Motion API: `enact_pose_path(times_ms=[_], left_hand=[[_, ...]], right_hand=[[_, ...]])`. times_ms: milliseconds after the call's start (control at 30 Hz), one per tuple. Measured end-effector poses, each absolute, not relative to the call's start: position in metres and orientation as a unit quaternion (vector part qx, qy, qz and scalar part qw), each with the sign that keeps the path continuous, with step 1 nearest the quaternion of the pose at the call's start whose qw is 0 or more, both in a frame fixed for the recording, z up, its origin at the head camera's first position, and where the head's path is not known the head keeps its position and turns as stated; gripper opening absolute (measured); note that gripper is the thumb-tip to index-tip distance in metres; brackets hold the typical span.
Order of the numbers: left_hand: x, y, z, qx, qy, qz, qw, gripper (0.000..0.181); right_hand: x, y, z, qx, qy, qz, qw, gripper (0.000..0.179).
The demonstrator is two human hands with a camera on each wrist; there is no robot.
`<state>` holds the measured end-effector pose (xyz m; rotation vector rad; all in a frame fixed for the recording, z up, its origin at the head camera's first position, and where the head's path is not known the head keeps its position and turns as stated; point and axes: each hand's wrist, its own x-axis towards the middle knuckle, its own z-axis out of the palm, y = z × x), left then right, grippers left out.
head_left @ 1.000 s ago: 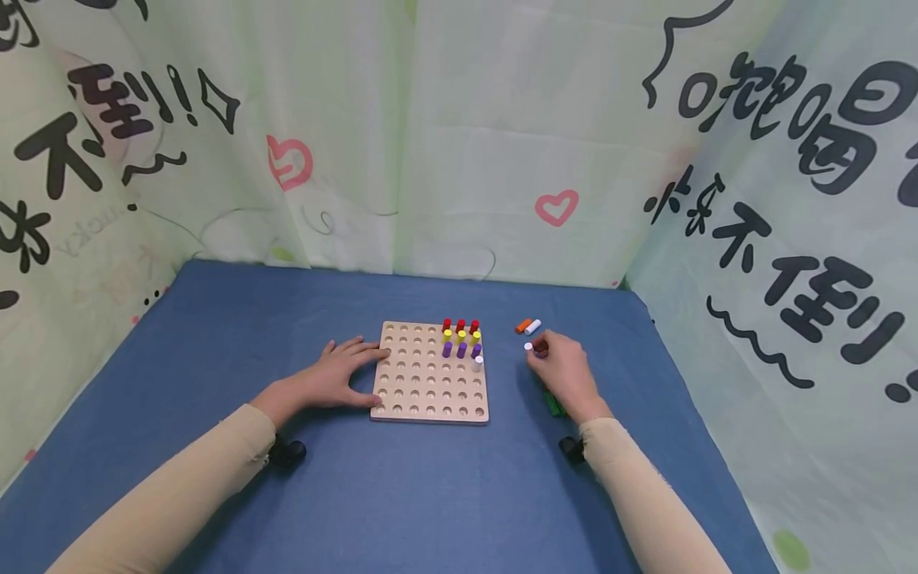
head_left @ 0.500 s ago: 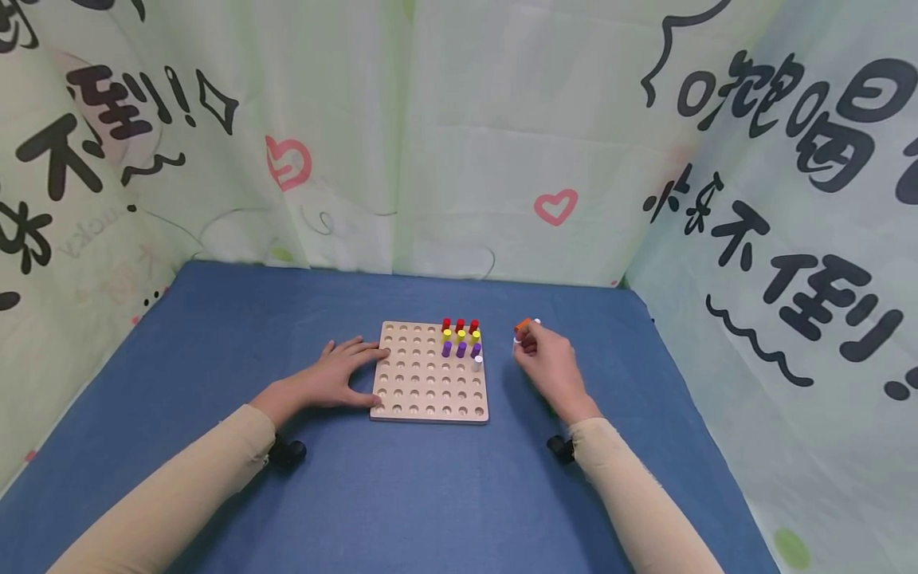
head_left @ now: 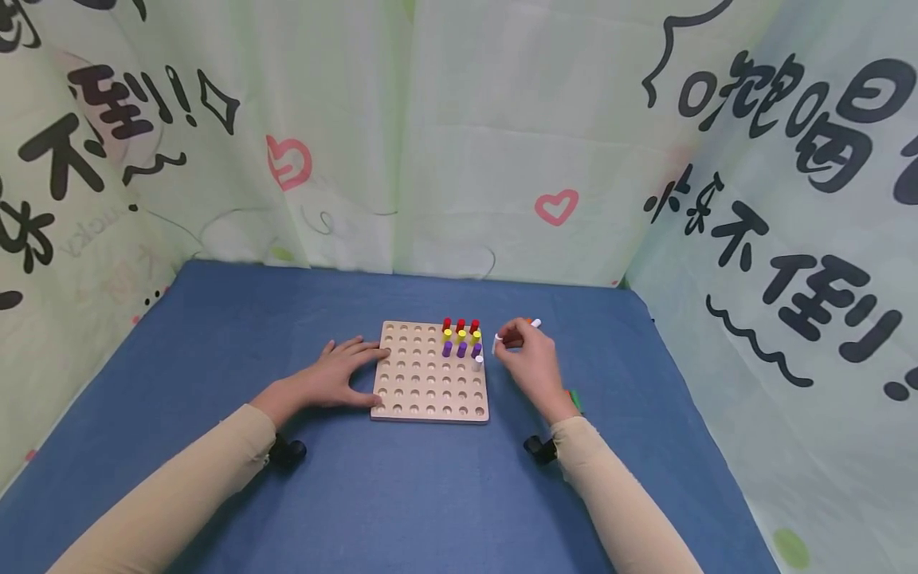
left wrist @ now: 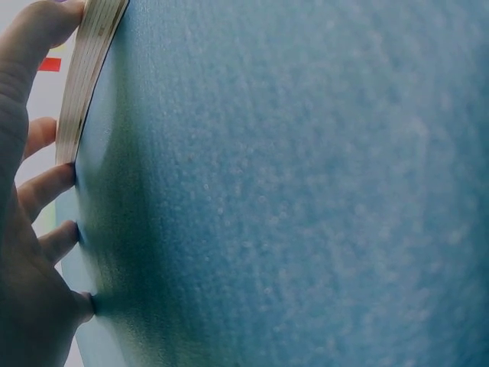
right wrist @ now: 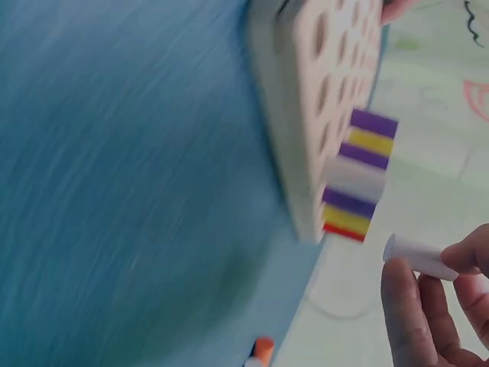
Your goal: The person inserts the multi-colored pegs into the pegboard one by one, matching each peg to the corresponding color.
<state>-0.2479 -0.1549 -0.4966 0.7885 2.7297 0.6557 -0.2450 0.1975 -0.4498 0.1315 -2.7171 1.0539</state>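
Observation:
A light wooden pegboard (head_left: 423,391) with rows of round holes lies on the blue cloth. Red pegs (head_left: 460,324), yellow pegs (head_left: 462,336) and purple pegs (head_left: 462,349) stand in rows at its far right, with one white peg (head_left: 478,363) in front of them. My left hand (head_left: 326,376) rests at the board's left edge, its fingers spread and touching the rim. Just right of the board, my right hand (head_left: 531,363) pinches another white peg (right wrist: 419,257) between thumb and fingers, raised above the cloth in the right wrist view.
Behind my right hand lie a loose white peg (head_left: 535,323) and an orange peg (right wrist: 263,349), partly hidden. Green pegs (head_left: 576,400) lie beside my right wrist, mostly covered. Printed curtains (head_left: 466,159) stand around the blue table (head_left: 430,494).
My right hand has moved left toward the pegboard, carrying the white peg. My left hand and the board have stayed still.

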Motion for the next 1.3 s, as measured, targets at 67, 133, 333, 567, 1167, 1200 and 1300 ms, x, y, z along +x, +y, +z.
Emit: enact_pose_path(times_ms=[67,133,333,567,1167,1200,1300], left_hand=[[-0.248,-0.155,-0.497,0.268,0.930,0.224,0.114,0.090],[-0.248,-0.155,-0.498,0.269,0.930,0.223,0.113,0.090],[-0.247,-0.154,-0.497,0.269,0.930,0.224,0.113,0.089],[-0.247,-0.154,-0.496,0.265,0.931,0.223,0.119,0.089],[-0.248,-0.155,-0.497,0.266,0.931,0.226,0.111,0.088],[-0.248,-0.155,-0.497,0.266,0.931,0.225,0.112,0.088],[-0.249,-0.155,-0.498,0.264,0.931,0.223,0.113,0.088]], right_hand=[[-0.244,0.192,-0.450,0.043,-0.919,0.377,0.106,0.012],[-0.243,0.186,-0.449,0.044,-0.914,0.389,0.105,0.012],[-0.242,0.171,-0.452,0.047,-0.906,0.406,0.106,0.012],[-0.241,0.161,-0.461,0.050,-0.905,0.413,0.086,0.010],[-0.241,0.156,-0.471,0.059,-0.944,0.318,0.067,0.007],[-0.241,0.156,-0.471,0.058,-0.945,0.315,0.067,0.007],[-0.241,0.156,-0.472,0.058,-0.947,0.308,0.068,0.007]])
